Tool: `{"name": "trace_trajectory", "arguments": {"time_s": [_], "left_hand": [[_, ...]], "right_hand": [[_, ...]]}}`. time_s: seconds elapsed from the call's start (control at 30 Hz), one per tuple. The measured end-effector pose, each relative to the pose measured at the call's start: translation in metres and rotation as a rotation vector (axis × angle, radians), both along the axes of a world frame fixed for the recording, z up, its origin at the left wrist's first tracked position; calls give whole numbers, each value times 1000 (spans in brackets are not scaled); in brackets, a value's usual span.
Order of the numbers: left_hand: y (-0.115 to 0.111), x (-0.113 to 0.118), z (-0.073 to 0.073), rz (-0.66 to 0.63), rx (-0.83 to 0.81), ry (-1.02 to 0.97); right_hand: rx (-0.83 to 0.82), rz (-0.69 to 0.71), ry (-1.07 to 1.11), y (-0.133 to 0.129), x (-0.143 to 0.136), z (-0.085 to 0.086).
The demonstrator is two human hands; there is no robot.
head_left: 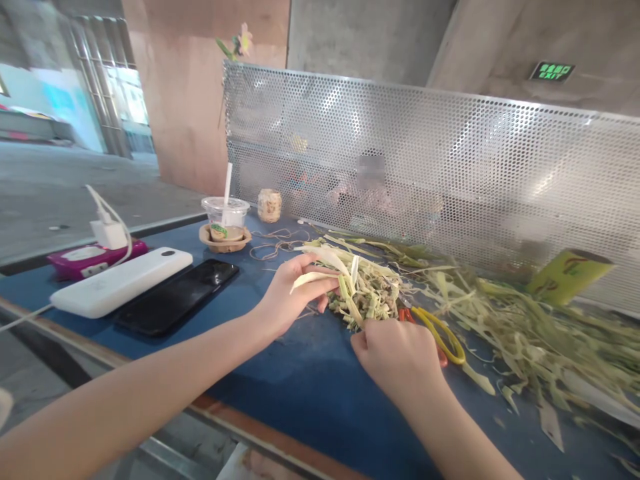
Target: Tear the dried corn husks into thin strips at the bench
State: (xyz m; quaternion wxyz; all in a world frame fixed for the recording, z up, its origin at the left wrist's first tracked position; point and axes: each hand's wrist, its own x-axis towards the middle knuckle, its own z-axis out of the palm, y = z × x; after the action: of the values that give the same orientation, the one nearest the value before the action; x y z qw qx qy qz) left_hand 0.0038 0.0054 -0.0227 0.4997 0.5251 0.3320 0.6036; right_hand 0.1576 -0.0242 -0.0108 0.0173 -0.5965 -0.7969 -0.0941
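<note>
A knobbly woven piece of pale green-yellow plant strips (373,293), like dried husk, lies in front of me. My left hand (295,287) grips its left side, with a flat pale strip (315,277) sticking out between the fingers. At the near edge of the piece, my right hand (400,353) is closed round the lower end of a green-yellow strip (350,303); its fingertips are hidden. Just beyond the right hand lie yellow-handled scissors (445,333) and something with orange-red handles, partly covered by the hand.
Loose husk strips (510,313) cover the table's right side, near a green-yellow can (570,277). On the left are a black phone (180,297), a white power bank (123,280) and a purple power strip (95,257). A lidded cup (225,217) stands behind. A perforated metal screen (425,147) bounds the back.
</note>
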Motion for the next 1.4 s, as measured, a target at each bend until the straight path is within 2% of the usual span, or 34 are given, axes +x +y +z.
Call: {"name": "trace_trajectory", "arguments": {"time_s": [0.13,0.23,0.3,0.4,0.53,0.7,0.9,1.07,1.3,1.4], "left_hand": [[-3,2,1,4,-98,-3],[-6,4,3,-3,-138,-2],[-7,5,4,-17,-121,-13],[-8,6,5,-33,-101,-20],[-8,6,1,-62,-121,3],[-8,4,-2,-51,-103,-12],[-6,2,-1,27,-83,-59],[-8,1,1,-27,-93,-6],[-12,5,5,-82,-75,5],[-12,5,5,-89,-43,49]], "right_hand": [[99,34,78,1,8,1],[183,222,320,3,16,2],[123,353,509,5,20,2],[-3,435,715,10,21,-1],[-59,429,864,14,17,-7],[-47,394,901,16,15,-11],[-314,273,1008,22,17,-14],[-427,346,927,23,22,-11],[-230,476,1154,21,21,-14],[-229,457,1255,23,17,-18]]}}
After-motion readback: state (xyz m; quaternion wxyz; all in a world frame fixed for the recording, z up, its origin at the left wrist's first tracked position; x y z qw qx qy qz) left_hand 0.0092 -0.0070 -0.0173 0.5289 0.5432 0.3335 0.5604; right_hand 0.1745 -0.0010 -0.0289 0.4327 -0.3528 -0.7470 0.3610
